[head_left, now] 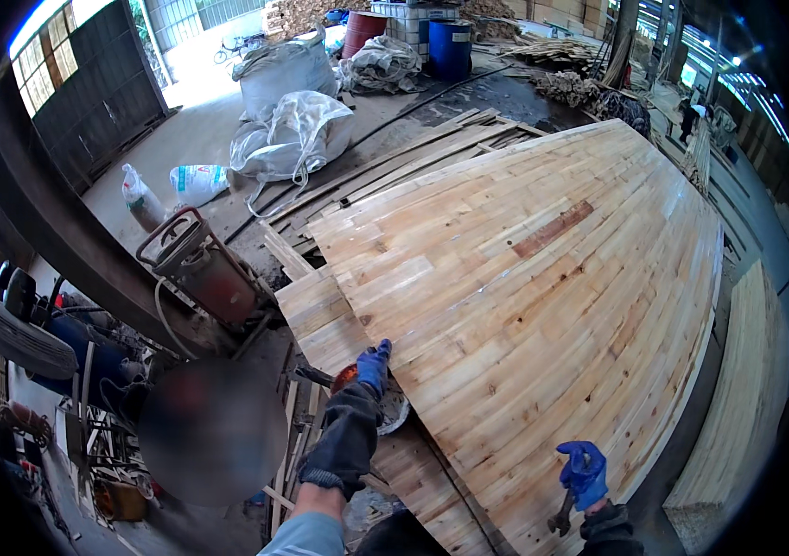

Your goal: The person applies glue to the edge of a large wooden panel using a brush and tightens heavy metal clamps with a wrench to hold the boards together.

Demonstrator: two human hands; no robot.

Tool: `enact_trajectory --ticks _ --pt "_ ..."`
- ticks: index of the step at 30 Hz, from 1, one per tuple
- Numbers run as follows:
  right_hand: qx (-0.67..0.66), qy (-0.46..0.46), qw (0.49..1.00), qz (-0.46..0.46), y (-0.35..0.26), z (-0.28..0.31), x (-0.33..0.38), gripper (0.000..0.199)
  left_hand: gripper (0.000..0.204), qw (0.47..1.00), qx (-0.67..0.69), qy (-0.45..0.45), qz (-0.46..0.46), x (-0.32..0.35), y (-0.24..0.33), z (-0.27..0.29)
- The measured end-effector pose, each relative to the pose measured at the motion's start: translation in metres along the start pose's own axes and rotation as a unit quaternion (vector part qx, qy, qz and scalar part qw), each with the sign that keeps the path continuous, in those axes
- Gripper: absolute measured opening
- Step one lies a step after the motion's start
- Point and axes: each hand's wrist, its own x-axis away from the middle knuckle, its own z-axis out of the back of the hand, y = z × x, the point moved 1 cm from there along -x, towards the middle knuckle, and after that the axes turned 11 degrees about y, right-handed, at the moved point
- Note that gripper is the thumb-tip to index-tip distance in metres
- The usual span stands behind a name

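My left hand (374, 368), in a blue glove, is at the near left edge of a large wood panel (506, 315) made of many glued strips. Its fingers look bent and closed; what they grip, if anything, is hidden. Right beside it are an orange-red thing (345, 376) and a dark handle-like piece (313, 374). A pale, rounded dish-like rim (396, 417) shows below the hand. Over the panel's near right part, my right hand (584, 473), also blue-gloved, is closed around a short, dark metal tool (560, 517) with a forked-looking end pointing down.
A stack of long boards (728, 417) lies to the right. Left of the panel stand a wheeled machine (209, 278) and a steel beam (79, 213). Loose slats (413, 167), white bulk bags (292, 134) and a blue drum (449, 49) are farther back.
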Motion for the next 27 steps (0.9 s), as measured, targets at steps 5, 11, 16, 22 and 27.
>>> enact_trajectory --ticks 5,11,16,22,27 --pt "-0.031 0.008 0.999 0.039 -0.037 -0.052 0.009 0.037 0.046 0.997 0.031 0.038 -0.061 -0.009 -0.028 -0.001" --pt "-0.088 -0.028 0.989 0.118 -0.064 -0.097 0.014 0.039 0.047 0.995 -0.033 0.075 -0.049 -0.015 -0.039 -0.004" --pt "-0.073 0.024 0.987 0.14 -0.04 -0.102 0.021 0.038 0.039 1.0 -0.026 0.004 0.009 -0.002 -0.014 -0.001" --pt "-0.097 0.197 0.969 0.109 -0.024 -0.063 0.058 0.039 0.04 0.996 0.042 -0.061 0.043 -0.003 0.003 0.018" --pt "-0.159 0.292 0.943 -0.012 0.042 -0.005 0.119 0.035 0.041 0.98 -0.077 -0.102 -0.152 -0.02 -0.019 0.022"
